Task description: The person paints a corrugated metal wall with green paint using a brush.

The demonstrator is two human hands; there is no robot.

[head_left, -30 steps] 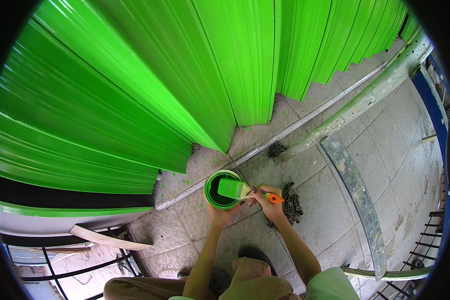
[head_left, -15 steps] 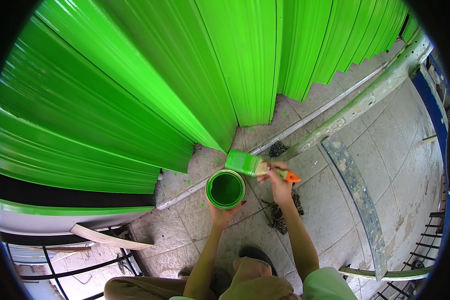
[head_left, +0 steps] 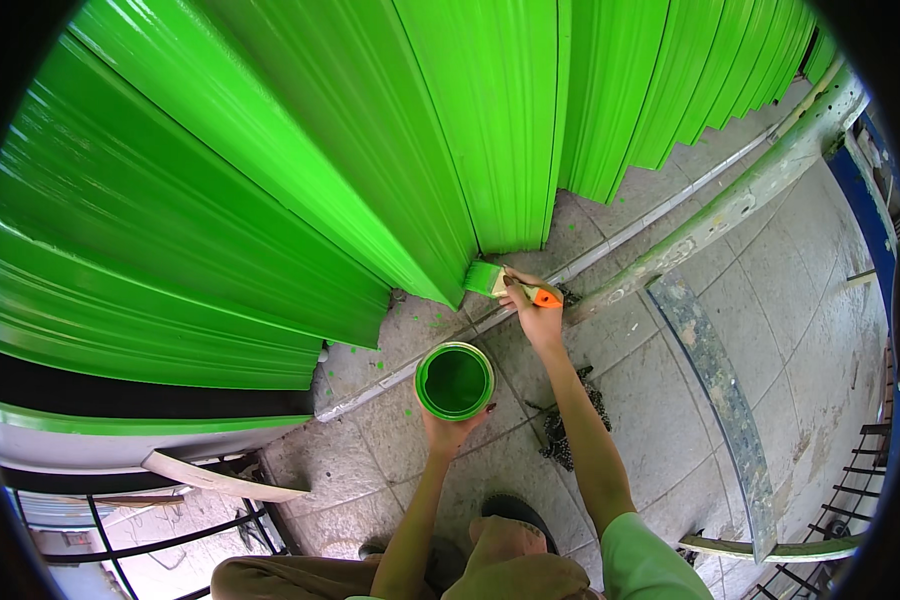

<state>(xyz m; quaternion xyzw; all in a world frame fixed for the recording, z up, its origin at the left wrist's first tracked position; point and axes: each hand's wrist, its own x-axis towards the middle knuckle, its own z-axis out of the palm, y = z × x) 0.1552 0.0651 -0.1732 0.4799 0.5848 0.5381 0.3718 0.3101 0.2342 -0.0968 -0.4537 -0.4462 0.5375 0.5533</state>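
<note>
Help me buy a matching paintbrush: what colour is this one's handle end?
Orange; the paintbrush's handle end shows best in the head view.

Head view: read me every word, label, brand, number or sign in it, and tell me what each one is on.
No readable text anywhere.
Paint can, in the left hand: none visible; its outer side is mostly hidden.
Brush, in the right hand: none legible.
Green panels: none visible.
Beyond the black bars: too small and blurred to tell.
</note>
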